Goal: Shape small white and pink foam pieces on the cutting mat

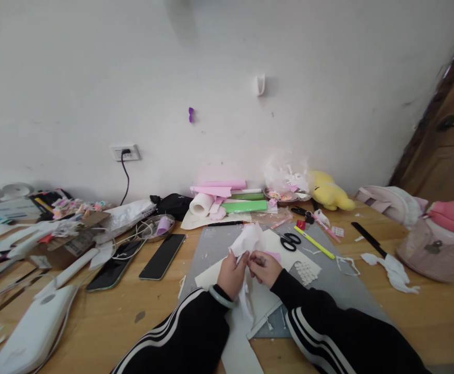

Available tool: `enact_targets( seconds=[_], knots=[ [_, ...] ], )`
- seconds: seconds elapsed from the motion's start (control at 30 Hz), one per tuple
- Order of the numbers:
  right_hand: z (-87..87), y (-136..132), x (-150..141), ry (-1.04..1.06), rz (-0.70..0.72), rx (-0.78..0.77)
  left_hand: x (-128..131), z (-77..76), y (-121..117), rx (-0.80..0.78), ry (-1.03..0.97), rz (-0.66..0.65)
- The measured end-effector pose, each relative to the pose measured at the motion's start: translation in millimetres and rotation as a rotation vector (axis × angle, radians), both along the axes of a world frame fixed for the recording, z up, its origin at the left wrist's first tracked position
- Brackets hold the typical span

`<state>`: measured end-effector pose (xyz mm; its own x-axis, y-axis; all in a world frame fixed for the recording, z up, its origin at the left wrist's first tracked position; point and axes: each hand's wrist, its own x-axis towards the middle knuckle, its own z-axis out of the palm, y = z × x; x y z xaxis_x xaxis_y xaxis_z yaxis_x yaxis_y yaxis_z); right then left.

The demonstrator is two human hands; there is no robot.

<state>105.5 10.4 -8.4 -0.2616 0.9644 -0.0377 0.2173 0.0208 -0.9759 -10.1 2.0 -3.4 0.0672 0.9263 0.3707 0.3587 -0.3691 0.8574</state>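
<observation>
Thin, crinkled white paper [248, 238] rises in a loose ruffle above my fingers. My left hand [230, 275] is closed around its gathered lower part, and a strip of it hangs below. Fingertips of my right hand [265, 267] are pinched together against the left ones at the base of the ruffle; what lies between them is hidden. Under both hands are cream paper sheets [219, 270] on a grey cutting mat [207, 244]. Black-handled scissors [290, 241] lie just beyond my right hand, near a sheet of small white round pieces [305, 272].
A yellow marker [315, 243] and a black comb [368, 238] lie to the right. Pink and green paper rolls [246, 206] sit by the wall, near a yellow plush toy [330, 191]. Two phones [162, 257], cables and a white power bank [34, 327] occupy the left.
</observation>
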Motion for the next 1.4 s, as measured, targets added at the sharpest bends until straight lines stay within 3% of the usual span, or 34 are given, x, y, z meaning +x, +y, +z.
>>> enact_targets(
  seconds=[0.17, 0.5, 0.7, 0.9, 1.17, 1.4],
  knots=[
    [-3.9, 1, 0, -0.033, -0.018, 0.082, 0, -0.7, 0, 0.009, 0.056, -0.002],
    [-1.5, 1, 2, -0.32, -0.127, 0.316, 1, -3.0, 2, 0.041, 0.039, -0.016],
    [4.1, 0, 3, -0.389, -0.142, 0.32, 0, -4.3, 2, 0.034, 0.053, -0.009],
    [6.7, 16, 26, -0.476, -0.324, 0.276, -2, -2.7, 0, 0.068, -0.017, 0.105],
    [0.1, 5, 13, -0.223, -0.103, 0.19, -2, -2.4, 2, 0.025, -0.001, 0.078],
    [2.4, 4, 14, -0.146, -0.069, 0.141, -2, -0.1, 1, 0.042, 0.008, 0.067]
  ],
)
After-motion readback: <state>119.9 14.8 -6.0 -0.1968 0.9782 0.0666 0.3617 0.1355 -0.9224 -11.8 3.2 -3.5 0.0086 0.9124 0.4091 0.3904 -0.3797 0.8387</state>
